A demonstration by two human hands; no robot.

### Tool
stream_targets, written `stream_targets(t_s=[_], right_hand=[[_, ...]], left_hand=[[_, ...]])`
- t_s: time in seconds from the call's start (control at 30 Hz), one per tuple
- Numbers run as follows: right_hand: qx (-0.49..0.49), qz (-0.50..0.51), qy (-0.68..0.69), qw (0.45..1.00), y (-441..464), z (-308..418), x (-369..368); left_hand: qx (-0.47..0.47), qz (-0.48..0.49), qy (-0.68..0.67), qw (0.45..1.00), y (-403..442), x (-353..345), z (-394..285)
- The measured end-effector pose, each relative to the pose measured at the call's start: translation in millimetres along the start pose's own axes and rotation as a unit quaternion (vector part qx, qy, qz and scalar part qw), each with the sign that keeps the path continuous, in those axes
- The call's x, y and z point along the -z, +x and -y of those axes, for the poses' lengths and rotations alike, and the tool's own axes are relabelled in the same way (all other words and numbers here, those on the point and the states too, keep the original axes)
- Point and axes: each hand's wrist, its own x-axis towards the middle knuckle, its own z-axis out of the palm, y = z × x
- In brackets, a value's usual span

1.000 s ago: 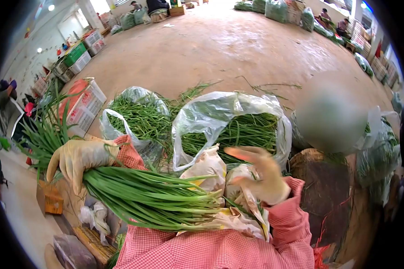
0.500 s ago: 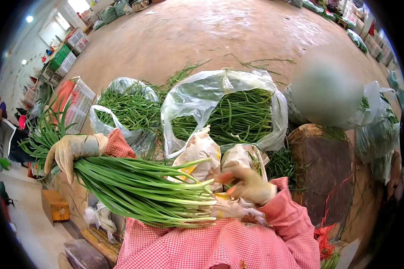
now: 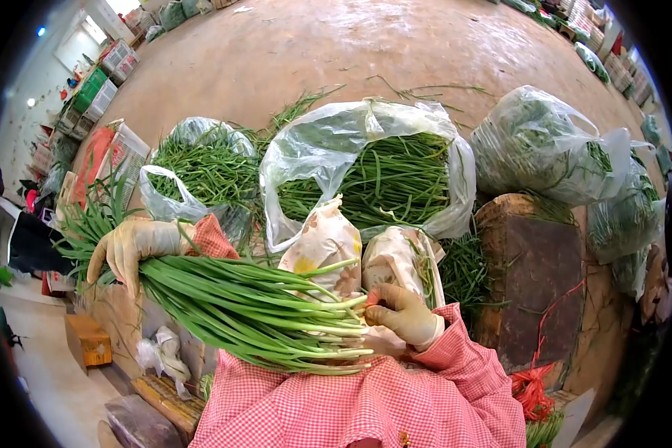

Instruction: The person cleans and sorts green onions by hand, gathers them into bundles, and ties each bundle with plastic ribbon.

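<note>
My left hand (image 3: pixel 131 252), in a pale glove, is closed over a thick bunch of garlic chives (image 3: pixel 239 306). The leafy tips hang out to the left, and the pale stalk ends point right across my lap. At those ends my right hand (image 3: pixel 399 313), gloved too, has its thumb and fingers pinched together. It touches or nearly touches the uppermost stalk ends; whether it grips one is hard to see. Beyond my hands, a big clear plastic bag (image 3: pixel 459 175) lies open with many more chives (image 3: pixel 403 179) inside.
A smaller bag of loose greens (image 3: pixel 209 172) stands left of the big one. To the right are a dark wooden block (image 3: pixel 537 284), filled plastic bags (image 3: pixel 537 149) and red string (image 3: pixel 532 392). A small wooden stool (image 3: pixel 88 340) and crates (image 3: pixel 101 101) are on the left.
My right hand has moved slightly left and down to the stalk ends, its fingers now pinched. The bunch and my left hand appear a little further right as the view shifts.
</note>
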Motion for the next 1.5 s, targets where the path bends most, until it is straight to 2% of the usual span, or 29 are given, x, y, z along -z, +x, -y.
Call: stream_targets(t_s=[0.07,0.13,0.17,0.33,0.4,0.43,0.47,0.53,0.6,0.67,0.7,0.8,0.83,0.87,0.93,1.0,1.07,1.1,1.13,1.27,1.3,1.37,1.4,1.43,1.47,1.5], right_hand=[[0.005,0.022,0.046,0.999,0.5,-1.7,-1.3],[0.206,0.043,-0.075,0.975,6.0,6.9,-14.0],[0.086,0.07,0.05,0.993,3.4,12.2,-19.1],[0.015,0.052,0.116,0.992,5.2,4.7,-26.1],[0.049,0.097,-0.033,0.994,6.6,-3.8,-23.8],[0.126,0.085,-0.04,0.988,3.3,3.5,-28.6],[0.123,0.085,-0.04,0.988,2.1,5.3,-28.7],[0.126,0.058,-0.214,0.967,-0.3,6.4,-28.6],[0.056,0.052,-0.157,0.985,1.0,1.3,-30.2],[0.204,-0.028,-0.336,0.919,6.2,-12.5,-26.5],[0.203,-0.029,-0.338,0.919,5.9,-10.1,-26.5],[0.207,-0.055,-0.402,0.89,0.8,2.0,-29.2],[0.136,0.01,-0.22,0.966,0.4,5.0,-32.3],[0.06,0.075,-0.026,0.995,-0.5,7.7,-35.2],[0.039,0.059,-0.019,0.997,-1.3,4.9,-37.7],[0.008,0.036,0.052,0.998,4.4,-10.6,-35.4],[-0.001,0.029,0.013,0.999,4.9,-12.1,-32.5],[0.135,0.0,-0.201,0.97,4.2,-9.8,-31.6],[0.263,-0.029,-0.4,0.877,4.7,-8.4,-31.2],[0.319,-0.093,-0.467,0.819,2.3,-5.7,-24.0],[0.335,-0.101,-0.454,0.82,-1.9,-4.1,-15.9],[0.381,-0.181,-0.456,0.784,-5.3,1.3,14.4],[0.375,-0.235,-0.493,0.749,-8.4,-0.3,35.4],[0.313,-0.307,-0.618,0.653,-12.7,2.1,55.3],[0.323,-0.362,-0.662,0.571,-14.6,17.6,60.7],[0.348,-0.352,-0.634,0.595,-15.5,27.2,58.1]], left_hand=[[-0.002,0.006,0.012,1.0,0.7,-2.2,-1.2],[0.023,0.016,-0.03,0.999,3.7,-2.5,0.3],[0.035,0.012,-0.048,0.998,4.5,-4.3,0.1],[0.034,0.024,0.002,0.999,3.9,-15.9,-1.7],[0.033,0.022,-0.007,0.999,2.2,-18.2,-3.5],[0.031,0.021,-0.004,0.999,0.8,-19.1,-5.5],[0.024,0.023,-0.004,0.999,-0.6,-19.5,-7.3],[0.015,0.024,-0.004,1.0,-4.0,-21.6,-10.1],[0.016,0.025,0.005,1.0,-6.4,-23.1,-12.6],[0.009,0.026,0.036,0.999,-8.5,-27.5,-14.4],[0.003,0.027,0.066,0.997,-9.5,-29.9,-14.6],[0.021,0.04,0.027,0.999,-10.5,-33.1,-12.2],[0.026,0.042,0.02,0.999,-10.0,-34.0,-12.1],[0.029,0.045,0.012,0.998,-8.7,-35.0,-12.2],[0.038,0.049,0.001,0.998,-8.1,-36.4,-11.3],[0.044,0.054,-0.007,0.998,-7.3,-37.3,-10.8],[0.05,0.057,-0.014,0.997,-7.5,-38.6,-8.3],[0.053,0.058,-0.018,0.997,-7.2,-39.1,-8.6],[0.055,0.062,-0.023,0.996,-7.7,-39.9,-7.1],[0.059,0.07,-0.035,0.995,-4.4,-44.2,-5.7],[0.058,0.072,-0.032,0.995,-3.8,-45.2,-5.6],[0.058,0.074,-0.023,0.995,-0.5,-47.9,-8.2],[0.071,0.08,-0.037,0.994,1.9,-48.6,-10.4],[0.084,0.087,-0.05,0.991,3.5,-49.7,-11.0],[0.084,0.087,-0.049,0.992,4.5,-49.7,-9.5],[0.093,0.081,-0.054,0.991,3.7,-48.5,-6.9]])
